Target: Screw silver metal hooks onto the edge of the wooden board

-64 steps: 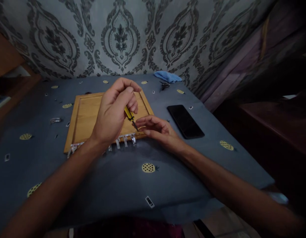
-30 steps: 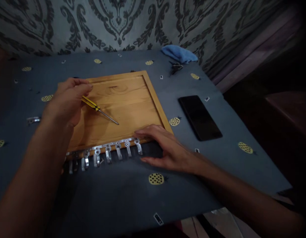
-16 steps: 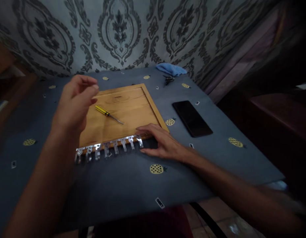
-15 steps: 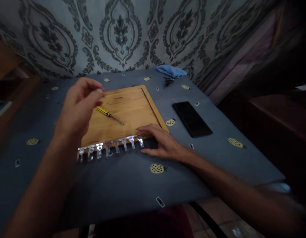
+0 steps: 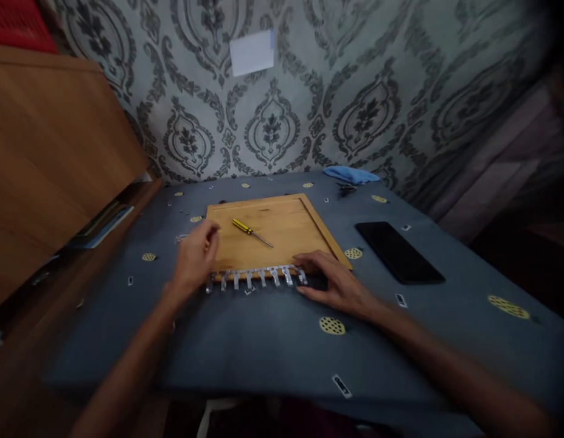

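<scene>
Yellow-and-black screwdriver (image 5: 246,229), tan wooden board (image 5: 282,228), pineapple-print grey-blue cloth (image 5: 263,340), black phone (image 5: 399,252)

- It's dim in here; soft light from above and to the left falls brightest on the wallpaper (image 5: 309,91) and the wooden cabinet (image 5: 48,152).
- The right side sinks into near black.
- The bottom edge smears with motion blur, and the corners bend and darken.
</scene>
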### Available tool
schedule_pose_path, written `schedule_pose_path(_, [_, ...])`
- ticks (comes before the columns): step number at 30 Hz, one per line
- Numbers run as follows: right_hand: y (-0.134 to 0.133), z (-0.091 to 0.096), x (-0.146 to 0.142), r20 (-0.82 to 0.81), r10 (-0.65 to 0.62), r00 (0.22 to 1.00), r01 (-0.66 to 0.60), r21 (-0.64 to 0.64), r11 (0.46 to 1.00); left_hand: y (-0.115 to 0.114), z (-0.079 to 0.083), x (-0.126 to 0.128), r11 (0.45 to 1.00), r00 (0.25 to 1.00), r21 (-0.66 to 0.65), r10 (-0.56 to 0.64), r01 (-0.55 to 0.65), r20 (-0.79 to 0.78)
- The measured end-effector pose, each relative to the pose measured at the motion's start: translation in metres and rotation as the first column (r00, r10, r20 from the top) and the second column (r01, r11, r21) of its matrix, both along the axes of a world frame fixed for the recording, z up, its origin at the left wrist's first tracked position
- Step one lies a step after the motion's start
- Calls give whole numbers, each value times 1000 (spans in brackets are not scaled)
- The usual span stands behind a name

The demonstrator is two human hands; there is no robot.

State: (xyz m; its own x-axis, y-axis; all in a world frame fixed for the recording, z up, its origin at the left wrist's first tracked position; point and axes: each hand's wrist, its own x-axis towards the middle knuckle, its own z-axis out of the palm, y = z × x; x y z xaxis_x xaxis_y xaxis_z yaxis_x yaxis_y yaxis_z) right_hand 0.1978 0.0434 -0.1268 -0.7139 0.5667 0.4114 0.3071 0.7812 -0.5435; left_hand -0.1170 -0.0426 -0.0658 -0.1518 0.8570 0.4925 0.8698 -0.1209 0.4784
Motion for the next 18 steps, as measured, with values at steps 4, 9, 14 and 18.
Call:
schedule_pose_path(4, [-1, 3, -1, 9, 5, 1000, -5, 20, 1000, 28, -12, -82, 962, 959, -38, 273, -271, 70])
schedule_pose_path(9, [-1, 6, 1, 31, -20, 999, 20, -23, 1000, 29, -37, -143, 927, 929, -128, 363, -353, 66])
schedule_pose_path(14, [-2, 10, 1, 69, -41, 997, 45, -54, 998, 24, -53, -162, 946, 968, -211, 252, -247, -7])
schedule_pose_path(18, [-4, 16, 0, 92, -38, 995, 43, -46, 998, 24, -56, -165, 942, 986, -294, 142, -163, -90])
